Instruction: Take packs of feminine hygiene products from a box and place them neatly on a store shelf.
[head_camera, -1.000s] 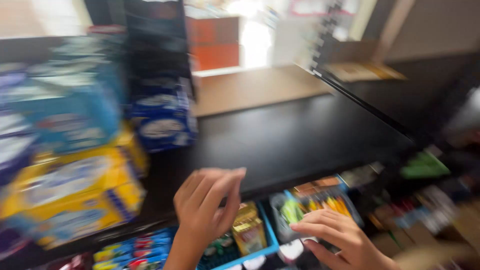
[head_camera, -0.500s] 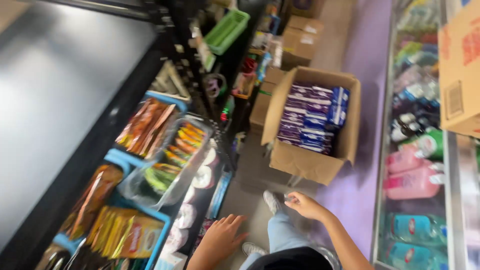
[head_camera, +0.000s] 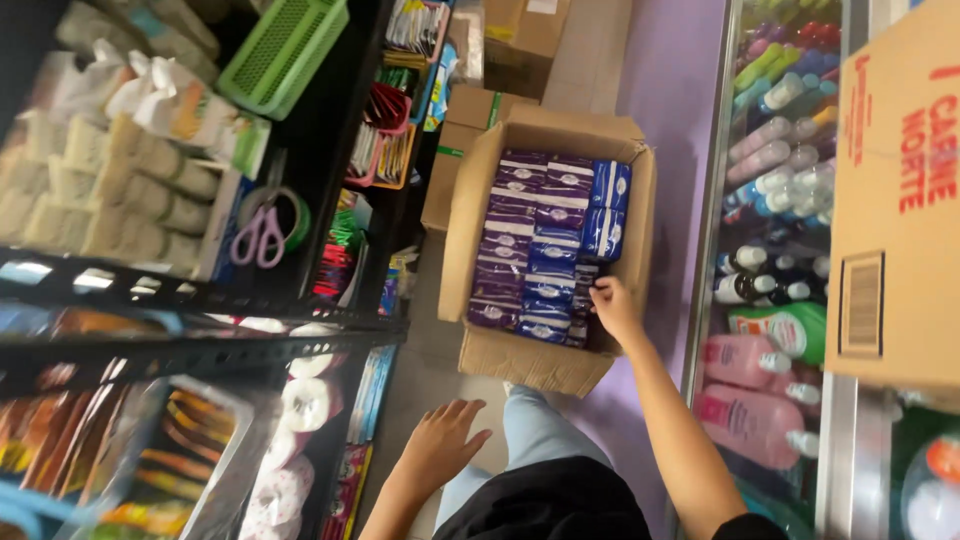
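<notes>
Both hands showed in the head view, well apart. Right hand reached down into the box, fingers curled on a dark packet at the lower right of the stack; whether they had truly clamped on it or only touched it, I could not tell. Left hand hung open over the floor, fingers spread and holding nothing, just beside the knee in light jeans.

That box stood on the floor between the shelves and the glass case, flaps up, its long axis running from the person's knee away toward the top of the frame, tilted slightly right. Inside, purple packets filled the left rows and blue packets the upper right, each lying flat with its long side across the box (so crosswise to the box's own length).

Left of the box, black shelves held a green basket, pink-handled scissors and wrapped rolls. Smaller cartons stood behind the box. On the right, the case held bottles and pink bottles, with a large carton on top.
</notes>
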